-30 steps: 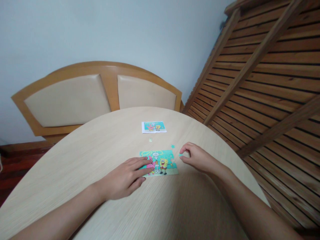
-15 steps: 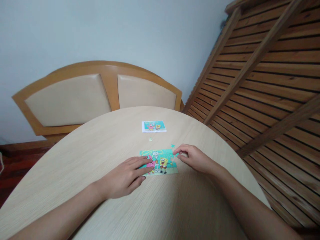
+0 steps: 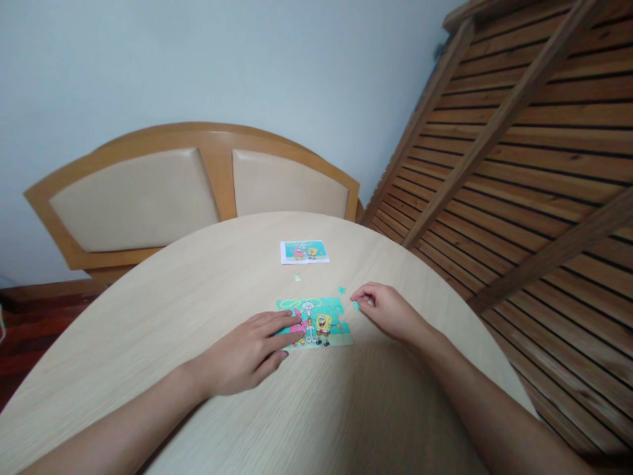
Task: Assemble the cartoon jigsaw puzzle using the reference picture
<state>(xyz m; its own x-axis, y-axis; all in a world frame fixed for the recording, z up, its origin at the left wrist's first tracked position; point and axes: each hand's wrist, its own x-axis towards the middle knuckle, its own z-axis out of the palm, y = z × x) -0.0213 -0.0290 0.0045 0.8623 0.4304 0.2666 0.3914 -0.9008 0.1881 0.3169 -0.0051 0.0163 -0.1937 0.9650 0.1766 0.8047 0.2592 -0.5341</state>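
A small cartoon jigsaw puzzle (image 3: pixel 321 321) in teal lies on the round pale wooden table (image 3: pixel 208 290). My left hand (image 3: pixel 250 349) lies flat with its fingers stretched onto the puzzle's left edge. My right hand (image 3: pixel 388 310) rests just right of the puzzle's upper right corner, fingers pinched on a teal puzzle piece (image 3: pixel 355 305). Another loose teal piece (image 3: pixel 341 290) lies on the table just above that corner.
A small reference picture (image 3: pixel 304 251) lies farther back on the table, with a tiny pale piece (image 3: pixel 297 278) in front of it. A padded wooden headboard (image 3: pixel 188 185) stands against the wall behind. A slatted wooden frame (image 3: pixel 519 152) leans at the right.
My right hand moved with the teal piece to the puzzle's upper right corner, then drew back slightly to the right. My left hand has stayed put.
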